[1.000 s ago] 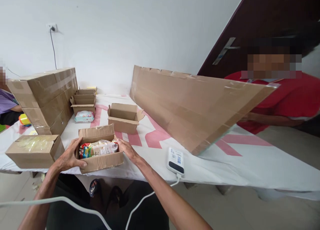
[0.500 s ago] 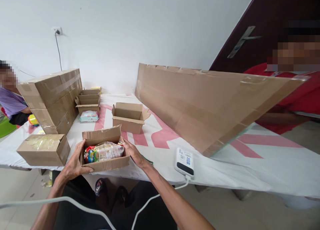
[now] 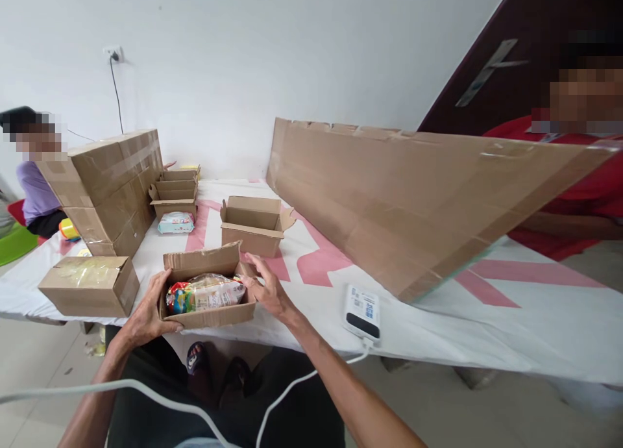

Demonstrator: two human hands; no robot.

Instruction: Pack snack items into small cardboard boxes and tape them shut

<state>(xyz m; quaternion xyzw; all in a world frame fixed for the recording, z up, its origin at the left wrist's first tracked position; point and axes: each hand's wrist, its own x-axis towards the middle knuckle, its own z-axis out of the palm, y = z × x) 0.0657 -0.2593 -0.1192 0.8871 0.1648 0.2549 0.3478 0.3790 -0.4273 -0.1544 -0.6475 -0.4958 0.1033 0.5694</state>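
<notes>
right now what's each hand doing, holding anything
left hand: grips the left end of the small open box of packets.
right hand: open, fingers spread against the box's right side flap.

Matt brown cardboard box (image 3: 207, 292) holds a glossy plastic packet (image 3: 207, 293); the table's white cloth (image 3: 438, 318) looks smooth.

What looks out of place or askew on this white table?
The long flat cardboard sheet stands tilted on its edge, its near corner past the table edge. The white power bank also overhangs that edge, cable dangling. The small open cardboard box looks fine.
</notes>
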